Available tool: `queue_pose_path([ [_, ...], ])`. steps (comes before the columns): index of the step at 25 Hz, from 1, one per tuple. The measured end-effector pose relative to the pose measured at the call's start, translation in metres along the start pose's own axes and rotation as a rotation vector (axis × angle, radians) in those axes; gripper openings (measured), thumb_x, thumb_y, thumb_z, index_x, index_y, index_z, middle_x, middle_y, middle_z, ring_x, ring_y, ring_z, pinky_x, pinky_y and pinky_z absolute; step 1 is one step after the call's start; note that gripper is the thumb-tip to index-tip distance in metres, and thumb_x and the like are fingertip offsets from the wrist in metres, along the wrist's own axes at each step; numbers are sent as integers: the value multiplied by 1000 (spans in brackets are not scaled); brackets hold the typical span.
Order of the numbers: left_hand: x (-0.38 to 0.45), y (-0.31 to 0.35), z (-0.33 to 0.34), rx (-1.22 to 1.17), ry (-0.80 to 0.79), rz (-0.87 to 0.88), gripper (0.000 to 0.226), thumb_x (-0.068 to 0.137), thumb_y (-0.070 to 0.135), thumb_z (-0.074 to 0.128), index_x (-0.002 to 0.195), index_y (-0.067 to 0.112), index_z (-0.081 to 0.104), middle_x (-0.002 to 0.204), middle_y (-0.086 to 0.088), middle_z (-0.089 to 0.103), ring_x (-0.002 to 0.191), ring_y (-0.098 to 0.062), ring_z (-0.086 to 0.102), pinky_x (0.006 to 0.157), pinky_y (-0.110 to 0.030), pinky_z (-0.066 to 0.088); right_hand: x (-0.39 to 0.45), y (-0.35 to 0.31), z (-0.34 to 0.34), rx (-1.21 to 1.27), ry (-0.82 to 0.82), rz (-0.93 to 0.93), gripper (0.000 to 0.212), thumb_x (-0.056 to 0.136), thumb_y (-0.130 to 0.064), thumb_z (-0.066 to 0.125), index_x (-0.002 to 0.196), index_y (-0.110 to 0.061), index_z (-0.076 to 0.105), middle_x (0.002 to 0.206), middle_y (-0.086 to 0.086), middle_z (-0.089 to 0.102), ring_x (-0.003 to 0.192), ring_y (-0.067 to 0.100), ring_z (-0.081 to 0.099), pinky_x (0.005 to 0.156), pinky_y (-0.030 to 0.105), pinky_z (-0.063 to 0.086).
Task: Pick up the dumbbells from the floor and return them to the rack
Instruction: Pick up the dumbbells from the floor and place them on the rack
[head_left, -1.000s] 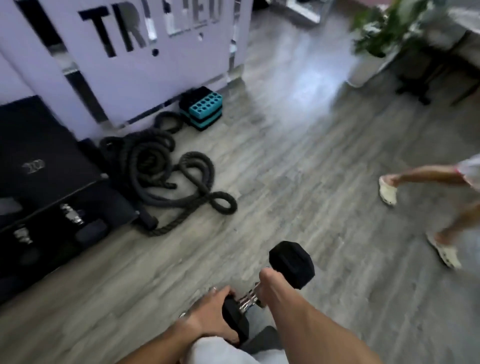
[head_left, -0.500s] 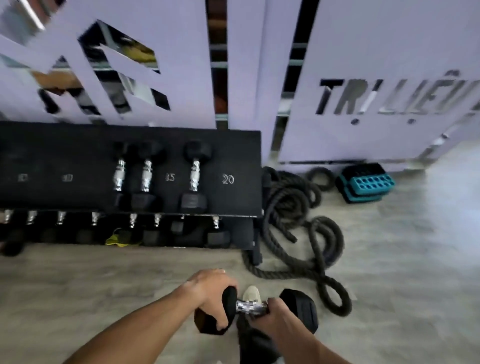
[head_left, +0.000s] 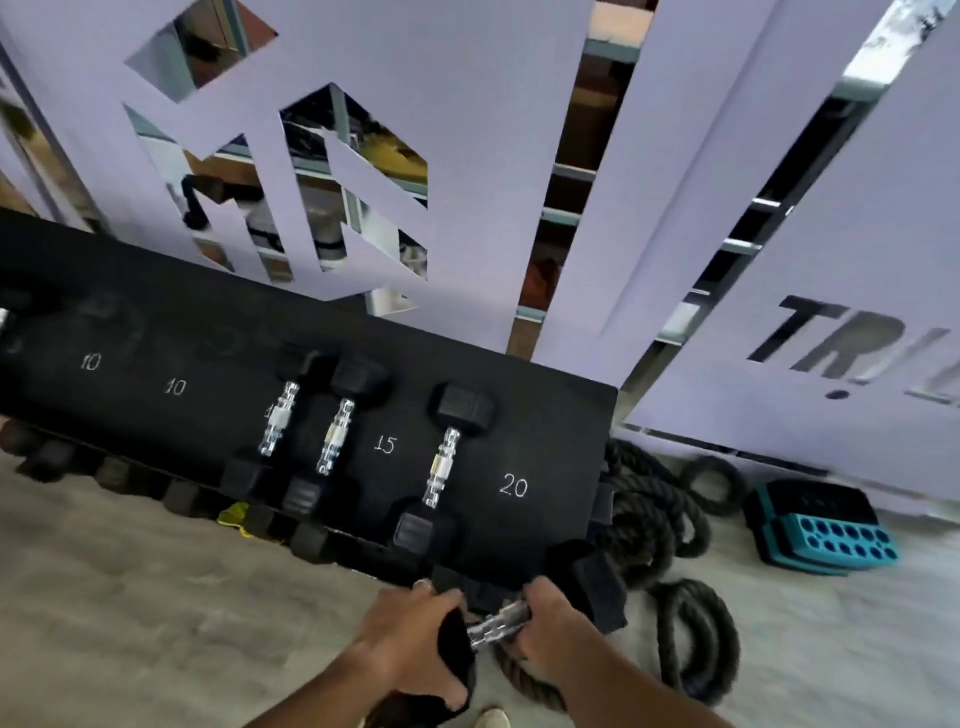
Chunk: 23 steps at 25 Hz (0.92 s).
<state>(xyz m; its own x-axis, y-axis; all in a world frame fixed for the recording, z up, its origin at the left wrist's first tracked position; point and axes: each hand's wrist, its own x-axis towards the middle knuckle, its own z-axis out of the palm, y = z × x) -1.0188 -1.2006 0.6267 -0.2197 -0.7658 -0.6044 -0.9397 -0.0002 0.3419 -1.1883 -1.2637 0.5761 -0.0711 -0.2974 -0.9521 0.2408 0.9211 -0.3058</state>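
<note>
I carry a black hex dumbbell (head_left: 589, 582) with a chrome handle in both hands, just in front of the rack's right end. My left hand (head_left: 410, 631) grips its near black head. My right hand (head_left: 545, 623) holds the handle next to the far head. The black dumbbell rack (head_left: 156, 343) runs across the middle, its top shelf marked 10, 10, 15 and 20. Three dumbbells lie on that shelf: two side by side (head_left: 332, 441) and one (head_left: 441, 462) by the 15 mark. The spot by the 20 mark holds nothing.
A coil of thick black battle rope (head_left: 670, 551) lies on the floor right of the rack, partly under the dumbbell. A teal and black block (head_left: 821, 530) sits further right. More dumbbell ends (head_left: 109, 470) show on the lower shelf. A lilac cut-out wall (head_left: 467, 130) stands behind.
I have come closer to the rack, which now fills more of the view and appears tilted. The dumbbell is raised toward the rack's right end. Both hands keep their grip.
</note>
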Motion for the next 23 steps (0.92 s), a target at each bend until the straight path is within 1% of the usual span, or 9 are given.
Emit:
queue_pose_path([
  [1, 16, -1, -6, -29, 22, -14, 79, 39, 67, 70, 110, 43, 42, 114, 4, 54, 106, -25, 60, 95, -40, 45, 8, -22, 10, 19, 74, -35, 30, 96, -5, 42, 67, -1, 47, 56, 13, 51, 62, 31, 54, 54, 31, 43],
  [3, 53, -1, -19, -88, 34, -33, 87, 41, 69, 69, 116, 40, 38, 119, -1, 51, 106, -28, 60, 95, -42, 46, 19, -69, 28, 15, 159, -107, 19, 92, -3, 45, 74, 0, 51, 63, 14, 50, 53, 26, 51, 54, 31, 47],
  [7, 130, 8, -30, -197, -51, -85, 122, 46, 74, 66, 147, 28, 16, 151, -21, 29, 123, -34, 55, 100, -43, 46, 37, -146, 58, -273, 226, -168, 11, 92, -8, 49, 82, -8, 54, 78, 9, 55, 68, 22, 56, 67, 31, 48],
  [9, 164, 14, -29, -225, -97, -134, 124, 48, 77, 63, 151, 30, 11, 157, -24, 19, 127, -35, 52, 101, -40, 47, 55, -171, 72, -401, 260, -196, 13, 91, -11, 50, 96, -4, 60, 84, 7, 57, 74, 21, 56, 66, 28, 45],
  [12, 200, 23, -26, -196, -147, -160, 113, 47, 81, 56, 144, 30, 26, 150, -20, 32, 120, -33, 56, 92, -37, 49, 84, -190, 82, -495, 285, -189, 29, 88, -13, 53, 113, -1, 62, 80, 2, 58, 68, 16, 54, 58, 23, 42],
  [14, 215, 22, -26, -97, -150, -143, 106, 48, 82, 54, 137, 27, 36, 133, -15, 48, 114, -31, 56, 92, -40, 46, 98, -192, 85, -524, 266, -184, 32, 89, -15, 53, 117, -4, 61, 86, 3, 60, 74, 18, 55, 63, 26, 44],
  [16, 223, 19, -25, -3, -151, -125, 100, 51, 82, 55, 132, 25, 39, 125, -13, 54, 112, -31, 54, 96, -42, 43, 105, -188, 87, -480, 287, -159, 31, 89, -17, 52, 118, -7, 60, 96, 5, 64, 81, 20, 58, 67, 28, 45],
  [20, 228, 19, -22, 85, -176, -127, 107, 54, 83, 57, 139, 21, 33, 130, -16, 51, 118, -34, 50, 100, -44, 39, 114, -174, 80, -349, 279, -130, 24, 87, -11, 53, 108, -6, 62, 82, 6, 61, 66, 20, 55, 53, 26, 42],
  [23, 222, 17, -14, 111, -207, -149, 111, 56, 86, 55, 142, 20, 31, 133, -16, 49, 120, -33, 47, 100, -45, 37, 119, -158, 77, -328, 224, -146, 9, 87, -9, 56, 94, -10, 61, 84, 7, 61, 78, 25, 58, 66, 31, 44],
])
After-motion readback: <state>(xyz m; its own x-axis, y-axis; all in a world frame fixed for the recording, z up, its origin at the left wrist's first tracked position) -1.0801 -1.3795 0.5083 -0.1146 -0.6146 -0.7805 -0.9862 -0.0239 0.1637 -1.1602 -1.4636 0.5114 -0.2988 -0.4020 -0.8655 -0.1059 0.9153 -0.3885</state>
